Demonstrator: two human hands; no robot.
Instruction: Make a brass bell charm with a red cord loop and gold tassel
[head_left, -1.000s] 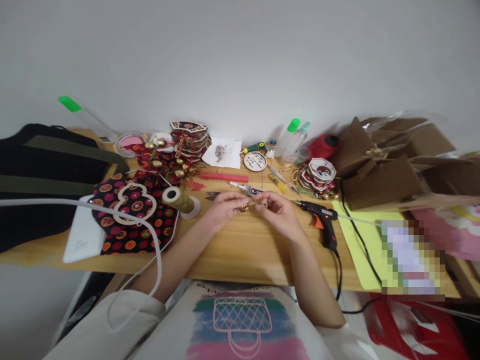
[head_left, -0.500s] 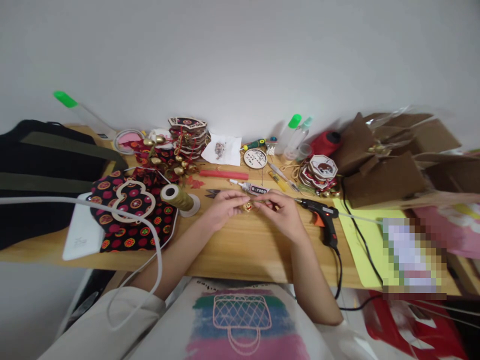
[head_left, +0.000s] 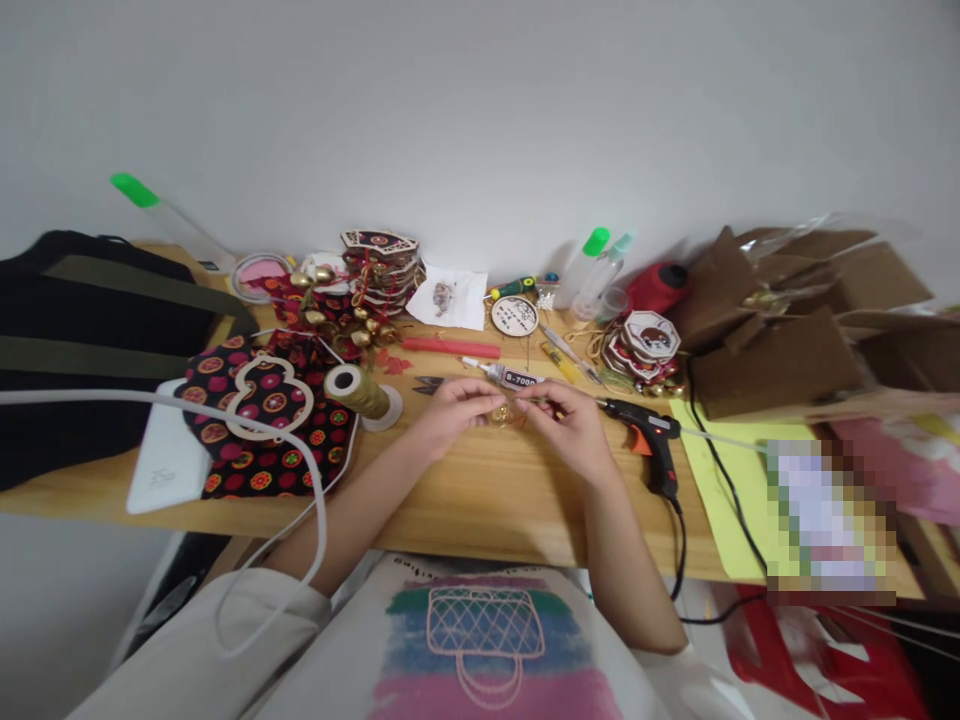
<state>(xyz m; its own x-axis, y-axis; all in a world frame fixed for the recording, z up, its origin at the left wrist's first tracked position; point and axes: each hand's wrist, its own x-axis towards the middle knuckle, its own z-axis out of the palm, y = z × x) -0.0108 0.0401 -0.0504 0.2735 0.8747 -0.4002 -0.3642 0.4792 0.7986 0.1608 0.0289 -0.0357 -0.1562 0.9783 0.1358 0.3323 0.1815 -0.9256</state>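
Slightly shifted since a second ago, the right hand [head_left: 568, 428] leaves more of the glue tube [head_left: 517, 378] in sight. It and the left hand [head_left: 451, 415] have thumbs and fingertips clamped on a small gold trinket [head_left: 501, 414], above the wooden table [head_left: 495, 510], nearer than the tube. Left of the tube stands a spool [head_left: 367, 396]; right of it lies a glue gun [head_left: 646, 426]. Well right, a cardboard box [head_left: 757, 370] holds gold pieces [head_left: 765, 301]. Beyond the tube, far left, a round tub [head_left: 237, 284] holds something pink [head_left: 260, 276]; farthest rises a grey wall [head_left: 465, 120].
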